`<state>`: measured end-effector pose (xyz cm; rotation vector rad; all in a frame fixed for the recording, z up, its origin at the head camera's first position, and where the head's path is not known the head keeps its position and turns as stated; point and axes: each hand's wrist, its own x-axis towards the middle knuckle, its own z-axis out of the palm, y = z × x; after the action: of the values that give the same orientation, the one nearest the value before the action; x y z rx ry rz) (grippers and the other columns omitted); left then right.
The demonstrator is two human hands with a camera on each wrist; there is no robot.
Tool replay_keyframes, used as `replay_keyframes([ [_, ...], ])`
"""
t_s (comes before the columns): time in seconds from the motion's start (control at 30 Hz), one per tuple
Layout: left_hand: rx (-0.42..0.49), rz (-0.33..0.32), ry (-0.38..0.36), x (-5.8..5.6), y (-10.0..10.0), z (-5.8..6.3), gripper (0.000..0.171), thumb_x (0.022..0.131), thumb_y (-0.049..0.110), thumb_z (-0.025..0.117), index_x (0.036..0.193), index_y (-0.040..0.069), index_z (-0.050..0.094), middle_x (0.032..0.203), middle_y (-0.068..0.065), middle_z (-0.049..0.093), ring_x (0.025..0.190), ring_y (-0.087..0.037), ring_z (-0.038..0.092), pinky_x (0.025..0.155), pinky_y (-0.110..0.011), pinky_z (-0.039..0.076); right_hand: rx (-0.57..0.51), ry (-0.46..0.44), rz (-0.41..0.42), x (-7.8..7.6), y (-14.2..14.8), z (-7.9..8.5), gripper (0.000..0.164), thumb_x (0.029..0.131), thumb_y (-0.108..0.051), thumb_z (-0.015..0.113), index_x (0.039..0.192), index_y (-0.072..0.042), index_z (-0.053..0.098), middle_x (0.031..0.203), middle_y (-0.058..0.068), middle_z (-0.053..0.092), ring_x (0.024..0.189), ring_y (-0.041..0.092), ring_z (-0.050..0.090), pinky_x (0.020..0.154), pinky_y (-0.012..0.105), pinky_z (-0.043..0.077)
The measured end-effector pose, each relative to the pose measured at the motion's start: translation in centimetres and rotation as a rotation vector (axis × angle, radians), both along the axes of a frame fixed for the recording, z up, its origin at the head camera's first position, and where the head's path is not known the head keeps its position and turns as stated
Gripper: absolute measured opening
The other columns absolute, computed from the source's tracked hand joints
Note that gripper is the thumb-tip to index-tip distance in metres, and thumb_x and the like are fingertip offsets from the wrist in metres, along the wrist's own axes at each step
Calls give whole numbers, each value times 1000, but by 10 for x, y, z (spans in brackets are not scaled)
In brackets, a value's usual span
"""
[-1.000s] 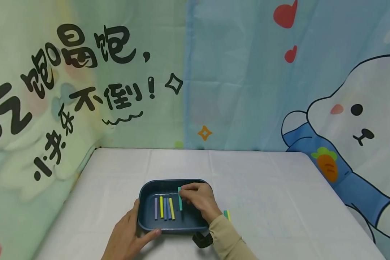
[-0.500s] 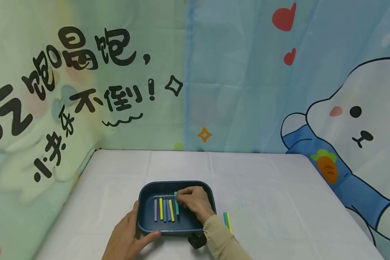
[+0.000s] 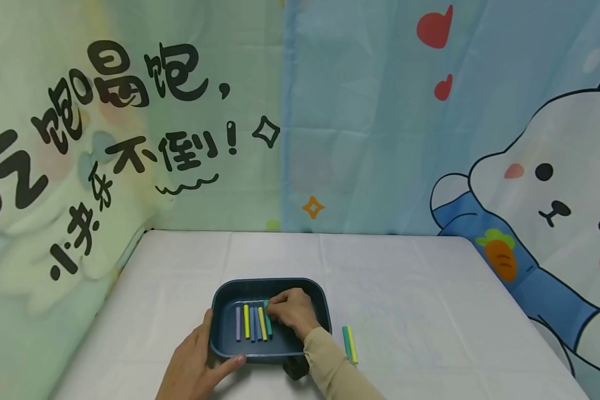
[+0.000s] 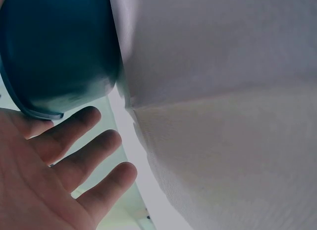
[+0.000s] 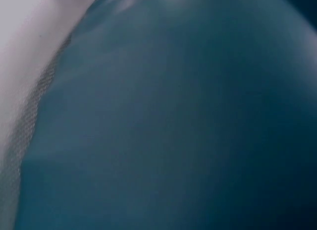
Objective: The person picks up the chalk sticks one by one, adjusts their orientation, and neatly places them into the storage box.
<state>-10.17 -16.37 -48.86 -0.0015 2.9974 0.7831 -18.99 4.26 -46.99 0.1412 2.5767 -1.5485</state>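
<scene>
We see a white table across the lower frame and, at bottom centre, a blue tray. The left hand, fingers extended, touches the tray's left side; the right hand, inside it, pinches a teal stick just right of five sticks in a row.

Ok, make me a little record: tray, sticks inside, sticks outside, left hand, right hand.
Tray: dark blue, on the white cloth
Sticks inside, left to right: purple, yellow, two blue, yellow, green
Sticks outside: green and yellow, right of the tray
Left hand: touching the tray's near left corner
Right hand: pinching the inside green stick
</scene>
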Motion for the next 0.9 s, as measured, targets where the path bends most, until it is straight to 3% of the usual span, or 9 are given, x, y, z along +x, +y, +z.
replay_keyframes([
  [0.47,7,8,-22,-1,0,1,131,71,89,60,159,0,24,143,-28,52,126,-43,55,103,-58,47,79,7,13,-1,-5,-1,11,78,-3,79,88,1,78,75,4,71,68,14,64,60,30,54],
  [0.73,10,15,-25,-3,1,0,131,70,89,60,159,0,25,144,-26,51,127,-42,54,104,-58,46,76,12,17,-2,-4,-1,9,77,1,78,86,0,78,75,4,71,68,14,61,59,29,54],
  [0.9,17,19,-22,-2,1,0,131,70,89,61,159,0,25,144,-26,52,127,-42,55,104,-57,47,51,25,21,0,-2,1,11,80,-6,80,90,-1,78,75,3,71,67,13,64,60,29,55],
])
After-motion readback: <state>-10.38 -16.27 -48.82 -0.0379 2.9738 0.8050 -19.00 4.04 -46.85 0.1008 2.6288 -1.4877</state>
